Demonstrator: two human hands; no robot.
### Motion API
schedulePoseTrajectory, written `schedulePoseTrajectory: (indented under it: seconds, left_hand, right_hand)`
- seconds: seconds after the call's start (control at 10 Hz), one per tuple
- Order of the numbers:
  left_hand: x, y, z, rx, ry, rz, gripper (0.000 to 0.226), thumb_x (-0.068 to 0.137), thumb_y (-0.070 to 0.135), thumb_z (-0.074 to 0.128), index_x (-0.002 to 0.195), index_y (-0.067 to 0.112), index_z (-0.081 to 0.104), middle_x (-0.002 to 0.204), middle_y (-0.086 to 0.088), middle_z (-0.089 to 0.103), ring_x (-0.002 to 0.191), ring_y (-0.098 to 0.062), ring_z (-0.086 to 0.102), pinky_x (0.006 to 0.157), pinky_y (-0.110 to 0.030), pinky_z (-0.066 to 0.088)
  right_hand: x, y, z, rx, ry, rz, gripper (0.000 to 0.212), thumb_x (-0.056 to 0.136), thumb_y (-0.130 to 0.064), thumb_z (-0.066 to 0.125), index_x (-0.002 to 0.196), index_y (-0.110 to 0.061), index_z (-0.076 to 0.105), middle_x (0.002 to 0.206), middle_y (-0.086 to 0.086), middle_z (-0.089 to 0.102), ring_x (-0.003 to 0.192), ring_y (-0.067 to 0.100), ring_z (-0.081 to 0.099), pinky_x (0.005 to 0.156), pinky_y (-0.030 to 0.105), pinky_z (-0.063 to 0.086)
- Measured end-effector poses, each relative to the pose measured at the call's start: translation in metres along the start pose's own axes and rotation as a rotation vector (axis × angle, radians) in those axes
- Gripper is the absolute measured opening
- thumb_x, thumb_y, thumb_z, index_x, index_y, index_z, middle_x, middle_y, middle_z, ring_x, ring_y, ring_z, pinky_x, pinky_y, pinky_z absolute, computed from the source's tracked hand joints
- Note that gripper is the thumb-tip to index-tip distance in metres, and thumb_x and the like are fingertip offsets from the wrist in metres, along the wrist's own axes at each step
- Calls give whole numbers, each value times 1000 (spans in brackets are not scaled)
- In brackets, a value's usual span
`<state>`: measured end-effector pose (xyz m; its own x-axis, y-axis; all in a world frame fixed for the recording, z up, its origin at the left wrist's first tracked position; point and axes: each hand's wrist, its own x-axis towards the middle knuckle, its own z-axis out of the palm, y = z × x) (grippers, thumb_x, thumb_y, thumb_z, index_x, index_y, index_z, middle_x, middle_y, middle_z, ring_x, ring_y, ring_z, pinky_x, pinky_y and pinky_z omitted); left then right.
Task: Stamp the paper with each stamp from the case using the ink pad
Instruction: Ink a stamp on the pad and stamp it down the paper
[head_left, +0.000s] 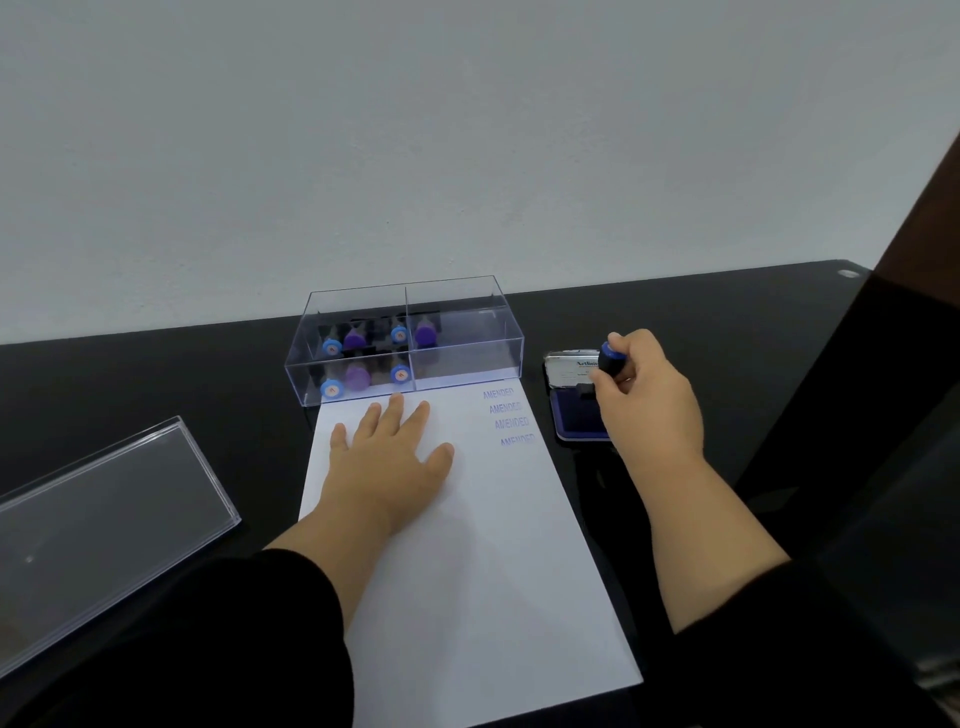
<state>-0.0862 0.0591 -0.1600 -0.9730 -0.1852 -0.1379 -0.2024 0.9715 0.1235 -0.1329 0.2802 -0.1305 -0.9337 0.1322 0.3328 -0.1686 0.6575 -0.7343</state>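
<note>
Head view looks down on a black table (675, 322) set against a pale wall. A white sheet of paper (467, 545) lies in the middle, its far edge just beside a clear plastic case (462, 332). The left hand (387, 462) lies flat on the upper part of the paper, fingers straight and spread, palm down, middle fingertip close to the case wall. Four blue "AMENDED" prints (509, 418) run in a column near the paper's upper right corner. Inside the case's left half sit several stamps (358, 358) with blue and purple tops; the right half looks bare. To the right of the paper lies an open ink pad (579, 415), its metal lid (571, 370) raised at the far side and the dark blue pad nearer. The right hand (647, 395) grips a black stamp with a blue cap (609, 358), fingers curled round its body, holding it over the ink pad's right part. Whether the stamp face touches the pad cannot be told. A clear lid (104, 530) lies on the table well to the left.
</note>
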Motion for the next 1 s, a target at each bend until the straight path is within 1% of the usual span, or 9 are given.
schedulePoseTrajectory:
  seconds: [0.1, 0.2, 0.3, 0.4, 0.6, 0.7, 0.8, 0.9, 1.0]
  left_hand:
    - [0, 0, 0, -4, 1, 2, 60, 98, 53, 19, 151, 33, 0, 159, 5, -10, 147, -16, -8, 118, -46, -5]
    - [0, 0, 0, -1, -3, 5, 60, 98, 53, 18, 151, 32, -1, 159, 5, -10, 147, -16, -9, 118, -46, -5]
    - [0, 0, 1, -13, 4, 7, 61, 98, 53, 19, 151, 32, 0, 159, 5, -10, 147, -16, -8, 118, -46, -5]
    - [0, -1, 1, -22, 15, 10, 60, 98, 53, 19, 151, 33, 1, 159, 5, -10, 147, -16, -8, 117, -46, -5]
    - [-1, -1, 2, -43, 31, 9, 60, 97, 53, 21, 151, 33, 5, 160, 5, -7, 147, -15, -6, 118, -45, -4]
    - [-1, -1, 1, -61, 37, 15, 60, 97, 53, 23, 151, 32, 7, 160, 6, -5, 147, -16, -4, 118, -45, -4]
    - [-5, 0, 1, -97, 66, 9, 60, 96, 54, 27, 151, 32, 14, 160, 6, 2, 147, -15, 0, 118, -42, -1]
    - [-12, 2, -2, -110, 137, -5, 58, 95, 54, 32, 147, 30, 28, 158, 4, 16, 144, -17, 15, 118, -37, 10]
    - [-21, 6, -6, -87, 150, -14, 55, 96, 54, 32, 145, 29, 33, 154, 2, 24, 139, -19, 25, 113, -35, 21]
  right_hand:
    - [0, 1, 1, -89, -16, -4, 26, 94, -19, 53, 120, -24, 49, 94, -1, 59, 82, 16, 56, 61, 28, 41]
    - [-1, -1, 3, -154, -52, -12, 27, 94, -19, 53, 120, -24, 48, 100, 0, 61, 83, 17, 55, 61, 28, 41]
    - [-4, -3, 4, -210, -103, -7, 22, 94, -18, 53, 115, -24, 47, 97, 1, 61, 80, 20, 56, 59, 30, 44]
    - [-4, -6, 4, -245, -121, 12, 16, 94, -17, 51, 108, -22, 44, 92, 2, 59, 78, 23, 56, 59, 35, 49]
    - [-4, -9, 2, -322, -142, 12, 14, 95, -18, 49, 107, -21, 43, 90, 3, 56, 74, 22, 53, 49, 26, 36]
    - [-4, -10, 2, -343, -150, 5, 14, 95, -19, 50, 107, -21, 42, 92, 2, 54, 76, 22, 52, 48, 25, 35]
    - [-5, -10, 1, -349, -149, -6, 13, 95, -20, 49, 106, -21, 42, 91, 1, 54, 76, 21, 53, 53, 28, 42]
    - [-6, -8, 1, -350, -141, -26, 11, 95, -20, 49, 104, -21, 43, 90, 2, 56, 74, 22, 54, 54, 30, 43]
    - [-5, -6, 2, -353, -144, -42, 10, 95, -19, 49, 102, -21, 42, 90, 3, 59, 72, 22, 53, 52, 28, 38]
